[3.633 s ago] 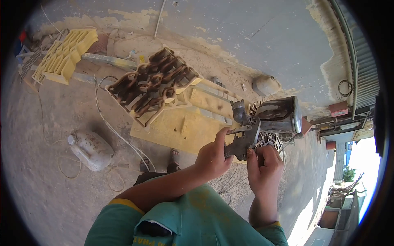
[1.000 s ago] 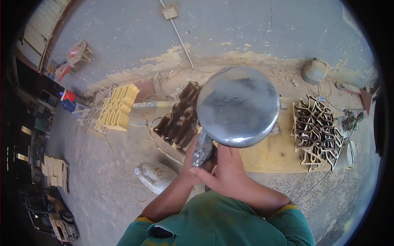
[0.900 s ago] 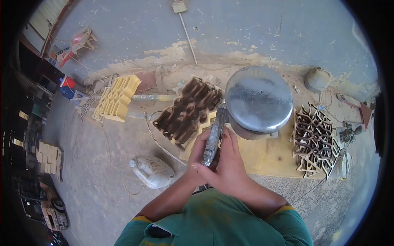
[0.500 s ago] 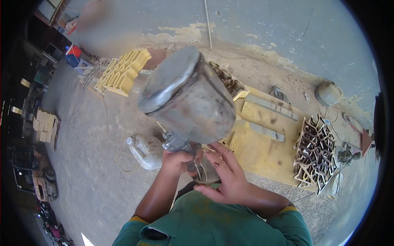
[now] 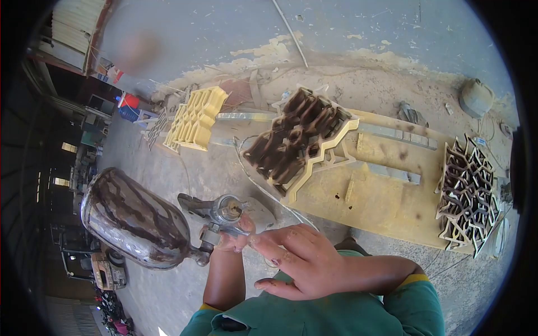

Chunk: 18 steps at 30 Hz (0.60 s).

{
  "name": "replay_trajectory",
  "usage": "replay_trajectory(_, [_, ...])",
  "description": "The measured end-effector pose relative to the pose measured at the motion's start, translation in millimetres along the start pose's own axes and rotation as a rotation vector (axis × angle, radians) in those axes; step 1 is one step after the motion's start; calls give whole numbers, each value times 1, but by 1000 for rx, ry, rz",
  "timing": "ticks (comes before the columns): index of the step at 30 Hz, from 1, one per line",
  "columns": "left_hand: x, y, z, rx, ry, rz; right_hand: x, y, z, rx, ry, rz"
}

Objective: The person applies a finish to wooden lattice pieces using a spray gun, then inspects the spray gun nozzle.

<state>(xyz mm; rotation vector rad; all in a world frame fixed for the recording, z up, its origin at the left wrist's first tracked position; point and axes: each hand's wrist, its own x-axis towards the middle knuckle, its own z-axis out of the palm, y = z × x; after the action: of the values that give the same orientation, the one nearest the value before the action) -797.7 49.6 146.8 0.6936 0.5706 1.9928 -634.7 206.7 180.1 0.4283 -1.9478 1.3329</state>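
My left hand (image 5: 232,238) is wrapped round the spray gun (image 5: 227,210), whose metal cup (image 5: 137,218) tilts out to the left, streaked with dark brown. Beside the gun's nozzle is my right hand (image 5: 302,257), its fingers apart and the palm turned toward the gun; nothing is held in it. Beyond both hands, a lattice piece (image 5: 297,140) with dark brown inner faces and a cream edge rests on the metal rails.
A yellowish board (image 5: 386,207) lies under the rails. At its right end stands a dark-and-cream lattice stack (image 5: 468,196). Farther left is a cream lattice (image 5: 196,117). A grey container (image 5: 476,98) sits by the wall (image 5: 381,33). A hose crosses the floor behind the gun.
The spray gun has swung down and left, its cup now lying over to the left. The brown lattice piece, mostly hidden before, is in view. My right hand remains spread beside the gun.
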Motion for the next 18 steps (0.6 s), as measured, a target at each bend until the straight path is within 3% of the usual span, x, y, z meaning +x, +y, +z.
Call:
replay_trajectory(2, [-4, 0, -9, 53, -60, -28, 3, -3, -6, 6, -25, 13])
replay_trajectory(5, [-18, -15, -32, -163, -170, -29, 2, -2, -9, 40, -17, 5])
replay_trajectory(9, [-12, -16, -21, -44, -259, -23, 0, 4, -16, 58, -30, 14])
replay_trajectory(11, [-13, -14, -9, 50, -189, -1, 3, 6, -21, 71, -58, 27])
replay_trajectory(14, [-26, -6, 21, 167, 167, 92, 1, 12, -21, 79, -115, 91])
replay_trajectory(16, [-57, -1, 15, 83, 408, 251, -8, 21, -21, 2, -179, 133])
replay_trajectory(18, [-82, 18, 12, 253, 386, 292, -22, 25, -19, -64, -230, 245])
